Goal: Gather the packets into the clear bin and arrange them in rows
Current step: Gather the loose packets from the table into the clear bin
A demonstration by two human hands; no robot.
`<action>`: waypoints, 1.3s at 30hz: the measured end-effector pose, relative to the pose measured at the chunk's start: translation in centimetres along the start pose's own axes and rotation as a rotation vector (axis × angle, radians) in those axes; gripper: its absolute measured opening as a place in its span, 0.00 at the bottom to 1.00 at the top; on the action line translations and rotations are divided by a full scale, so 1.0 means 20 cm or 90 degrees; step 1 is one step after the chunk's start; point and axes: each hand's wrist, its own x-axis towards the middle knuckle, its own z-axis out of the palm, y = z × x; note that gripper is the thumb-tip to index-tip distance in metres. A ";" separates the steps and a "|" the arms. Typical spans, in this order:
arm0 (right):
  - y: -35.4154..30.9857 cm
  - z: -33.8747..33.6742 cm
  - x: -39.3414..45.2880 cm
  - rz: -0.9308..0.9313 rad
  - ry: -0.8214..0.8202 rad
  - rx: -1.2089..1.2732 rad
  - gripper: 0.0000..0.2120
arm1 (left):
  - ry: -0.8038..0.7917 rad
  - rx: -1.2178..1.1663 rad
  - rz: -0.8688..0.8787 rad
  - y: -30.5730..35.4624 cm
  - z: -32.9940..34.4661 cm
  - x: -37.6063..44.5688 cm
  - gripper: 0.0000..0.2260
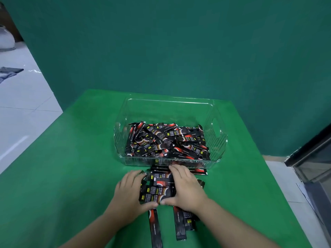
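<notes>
A clear ribbed bin [217,145] stands on the green table and holds a loose heap of several black-and-red stick packets [166,140]. In front of the bin lies a small stack of the same packets [157,187], lying crosswise. My left hand [129,192] cups the stack's left end, fingers curled against it. My right hand [185,187] covers the stack's right end, thumb at the near edge touching my left thumb. Three more packets lie lengthwise near me, one [155,228] on the left, the others [180,224] under my right wrist.
The green table [71,176] ends in a left edge, with pale floor tiles beyond. A dark green wall [179,51] rises behind the bin. A dark glass-fronted cabinet [315,158] stands on the floor at the right.
</notes>
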 end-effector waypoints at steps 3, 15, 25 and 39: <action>-0.07 0.02 0.05 0.055 -0.012 -0.055 0.52 | -0.080 -0.005 -0.097 -0.03 0.04 -0.01 0.65; -0.08 0.05 0.11 0.006 0.010 -0.105 0.18 | 0.009 -0.191 -0.104 -0.02 0.07 0.00 0.45; -0.08 -0.29 0.13 0.014 0.243 0.117 0.20 | -0.026 -0.247 -0.117 -0.03 0.07 0.00 0.46; -0.04 -0.04 -0.14 0.187 0.161 0.019 0.42 | -0.174 -0.100 0.173 -0.13 0.02 -0.03 0.18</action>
